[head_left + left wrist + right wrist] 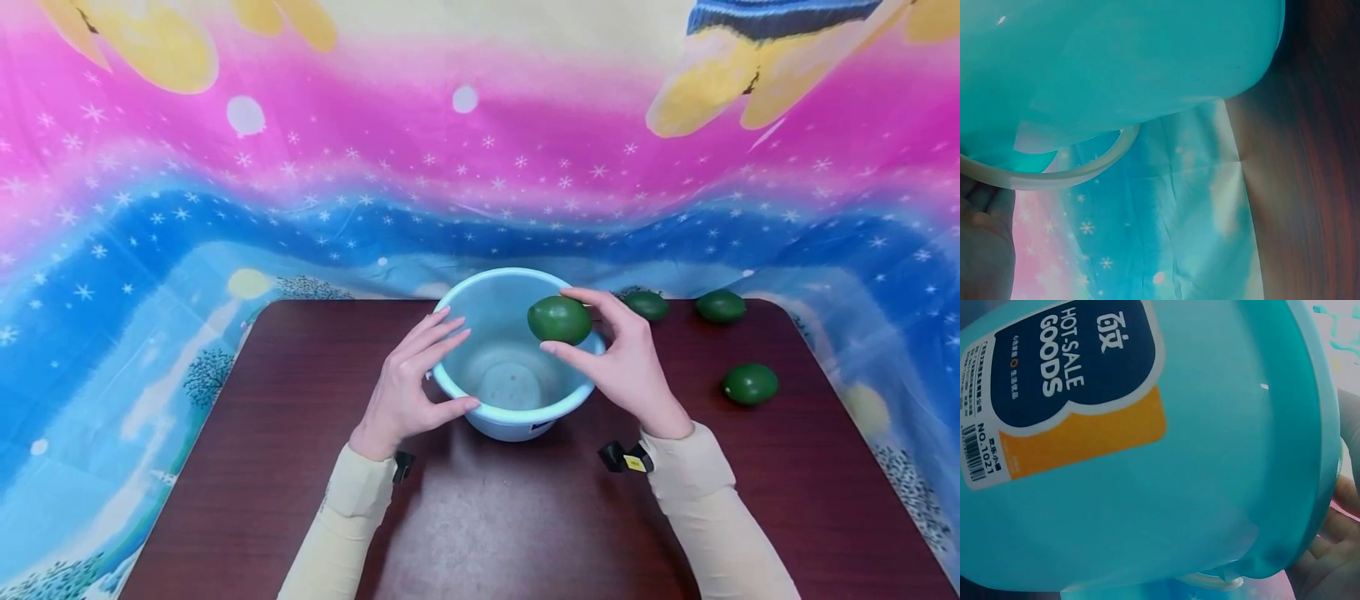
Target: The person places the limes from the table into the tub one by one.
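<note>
A light blue plastic bucket [514, 414] stands on the table. Over its right side my right hand [633, 358] pinches a dark green avocado [559, 320] between thumb and fingers, above the bucket's inside. My left hand [412, 375] is at the bucket's left rim, its fingers spread and fairly straight, with the thumb touching the front of the rim. In the left wrist view, a pale handle [1054, 181] hangs by the bucket's side. The right wrist view shows a label [1072, 369] on the bucket wall; the avocado is hidden there.
Three more avocados lie to the right of the bucket: one behind my right hand [647, 305], another avocado [721, 307] near the far edge, and a nearer avocado [750, 384]. A patterned cloth [480, 183] hangs behind the dark wooden table [300, 417].
</note>
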A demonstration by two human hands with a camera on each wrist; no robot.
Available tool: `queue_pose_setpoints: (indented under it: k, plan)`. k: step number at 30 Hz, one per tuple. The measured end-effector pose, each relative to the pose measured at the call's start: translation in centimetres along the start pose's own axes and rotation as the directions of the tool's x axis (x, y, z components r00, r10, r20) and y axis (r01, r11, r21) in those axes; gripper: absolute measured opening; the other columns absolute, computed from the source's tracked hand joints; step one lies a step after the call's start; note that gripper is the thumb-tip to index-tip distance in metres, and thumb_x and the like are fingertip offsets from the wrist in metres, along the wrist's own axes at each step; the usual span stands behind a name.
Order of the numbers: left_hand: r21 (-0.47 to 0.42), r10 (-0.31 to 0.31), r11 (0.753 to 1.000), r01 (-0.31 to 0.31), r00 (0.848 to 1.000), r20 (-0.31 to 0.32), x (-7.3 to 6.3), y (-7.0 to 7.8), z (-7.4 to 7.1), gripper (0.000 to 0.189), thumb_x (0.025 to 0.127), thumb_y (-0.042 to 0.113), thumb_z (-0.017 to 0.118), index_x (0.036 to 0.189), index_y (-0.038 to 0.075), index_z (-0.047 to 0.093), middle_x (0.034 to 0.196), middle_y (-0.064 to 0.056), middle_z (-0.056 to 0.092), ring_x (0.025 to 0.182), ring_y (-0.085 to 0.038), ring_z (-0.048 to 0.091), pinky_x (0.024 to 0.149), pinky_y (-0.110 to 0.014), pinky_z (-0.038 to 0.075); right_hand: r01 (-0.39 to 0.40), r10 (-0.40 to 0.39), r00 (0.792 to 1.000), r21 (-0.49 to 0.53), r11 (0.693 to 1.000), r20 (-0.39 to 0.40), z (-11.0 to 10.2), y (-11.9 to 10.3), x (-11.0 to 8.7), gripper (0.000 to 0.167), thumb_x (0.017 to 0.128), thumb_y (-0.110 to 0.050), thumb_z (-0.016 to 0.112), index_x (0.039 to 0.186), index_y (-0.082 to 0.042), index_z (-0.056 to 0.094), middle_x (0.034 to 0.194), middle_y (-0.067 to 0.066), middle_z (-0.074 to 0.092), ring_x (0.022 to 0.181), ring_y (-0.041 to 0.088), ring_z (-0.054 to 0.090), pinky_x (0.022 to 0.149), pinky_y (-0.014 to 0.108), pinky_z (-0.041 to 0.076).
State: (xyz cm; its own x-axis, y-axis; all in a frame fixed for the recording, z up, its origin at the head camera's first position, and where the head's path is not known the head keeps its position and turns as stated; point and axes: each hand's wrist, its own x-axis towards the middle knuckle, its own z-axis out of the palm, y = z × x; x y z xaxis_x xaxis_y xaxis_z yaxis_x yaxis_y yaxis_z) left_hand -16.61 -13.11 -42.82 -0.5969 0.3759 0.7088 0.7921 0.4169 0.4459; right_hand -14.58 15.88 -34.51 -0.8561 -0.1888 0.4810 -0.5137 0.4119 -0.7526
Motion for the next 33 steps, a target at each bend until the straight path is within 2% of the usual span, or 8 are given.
queue_pose_setpoints:
  k: [6, 11, 13, 17, 19, 24, 28, 33]
  plan:
    - [-0.009, -0.009, 1.000, 0.009, 1.000, -0.006, -0.1, 0.0, 0.1, 0.078, 0.081, 0.060, 0.078, 0.137, 0.007, 0.066, 0.141, -0.009, 0.060, 0.142, -0.031, 0.042, 0.116, -0.048, 0.035, -0.021, 0.021, 1.000, -0.008, 1.000, 0.020, 0.2, 1.3, 0.1, 0.062, 0.077, -0.004, 0.089, 0.134, -0.006, 0.064, 0.123, 0.005, 0.066, 0.106, 0.015, 0.065, 0.088, 0.024, 0.053]
    - [-0.004, -0.012, 1.000, 0.012, 1.000, -0.007, -0.1, 0.0, 0.1, 0.079, 0.083, 0.065, 0.073, 0.137, 0.007, 0.066, 0.141, -0.009, 0.060, 0.142, -0.031, 0.042, 0.116, -0.048, 0.035, -0.052, 0.053, 0.998, -0.025, 0.998, 0.041, 0.3, 3.5, 0.0, 0.061, 0.077, -0.018, 0.092, 0.133, -0.020, 0.067, 0.121, -0.004, 0.068, 0.105, 0.013, 0.064, 0.086, 0.026, 0.053]
    - [-0.009, -0.011, 1.000, 0.011, 1.000, -0.006, -0.1, -0.1, 0.1, 0.078, 0.079, 0.058, 0.080, 0.137, 0.007, 0.066, 0.141, -0.009, 0.060, 0.142, -0.031, 0.042, 0.115, -0.048, 0.035, -0.056, 0.057, 0.997, -0.025, 0.998, 0.049, 0.3, 3.8, -0.1, 0.060, 0.077, -0.024, 0.092, 0.132, -0.024, 0.068, 0.117, -0.006, 0.069, 0.103, 0.011, 0.064, 0.085, 0.031, 0.055]
    - [-0.013, -0.011, 1.000, 0.011, 1.000, -0.005, -0.1, -0.1, 0.1, 0.078, 0.075, 0.051, 0.085, 0.137, 0.008, 0.066, 0.141, -0.009, 0.060, 0.142, -0.031, 0.042, 0.115, -0.048, 0.036, -0.066, 0.068, 0.996, -0.037, 0.997, 0.058, 0.3, 3.9, -0.2, 0.056, 0.078, -0.030, 0.091, 0.129, -0.025, 0.069, 0.113, -0.007, 0.070, 0.098, 0.012, 0.062, 0.079, 0.038, 0.056]
    - [-0.010, -0.011, 1.000, 0.011, 1.000, -0.006, -0.1, -0.1, 0.1, 0.077, 0.077, 0.055, 0.083, 0.136, 0.007, 0.066, 0.141, -0.009, 0.060, 0.142, -0.031, 0.042, 0.115, -0.048, 0.036, -0.065, 0.067, 0.996, -0.044, 0.997, 0.061, 0.3, 3.9, -0.2, 0.055, 0.078, -0.031, 0.091, 0.128, -0.024, 0.070, 0.112, -0.007, 0.070, 0.096, 0.012, 0.061, 0.077, 0.040, 0.055]
    - [-0.003, -0.011, 1.000, 0.011, 1.000, -0.010, 0.0, -0.1, 0.1, 0.081, 0.083, 0.065, 0.073, 0.133, 0.003, 0.067, 0.141, -0.008, 0.060, 0.142, -0.030, 0.043, 0.115, -0.047, 0.036, -0.046, 0.050, 0.997, -0.053, 0.998, 0.065, 0.3, 4.0, -0.2, 0.053, 0.077, -0.032, 0.092, 0.125, -0.024, 0.071, 0.112, -0.010, 0.070, 0.095, 0.011, 0.060, 0.075, 0.039, 0.055]
    - [-0.007, -0.008, 1.000, 0.008, 1.000, -0.008, 0.0, -0.1, 0.1, 0.080, 0.082, 0.063, 0.076, 0.133, 0.002, 0.067, 0.140, -0.008, 0.060, 0.141, -0.031, 0.043, 0.115, -0.048, 0.036, -0.044, 0.048, 0.996, -0.049, 0.998, 0.070, 0.3, 4.0, -0.4, 0.052, 0.078, -0.030, 0.091, 0.125, -0.023, 0.071, 0.114, -0.009, 0.069, 0.096, 0.011, 0.061, 0.076, 0.042, 0.055]
    - [-0.006, -0.010, 1.000, 0.010, 1.000, -0.007, -0.1, -0.1, 0.1, 0.080, 0.081, 0.062, 0.077, 0.133, 0.003, 0.067, 0.141, -0.008, 0.060, 0.141, -0.031, 0.043, 0.115, -0.048, 0.036, -0.027, 0.031, 0.996, -0.047, 0.999, 0.079, 0.3, 4.0, -0.5, 0.050, 0.078, -0.030, 0.091, 0.124, -0.024, 0.071, 0.114, -0.010, 0.069, 0.096, 0.010, 0.060, 0.077, 0.039, 0.054]
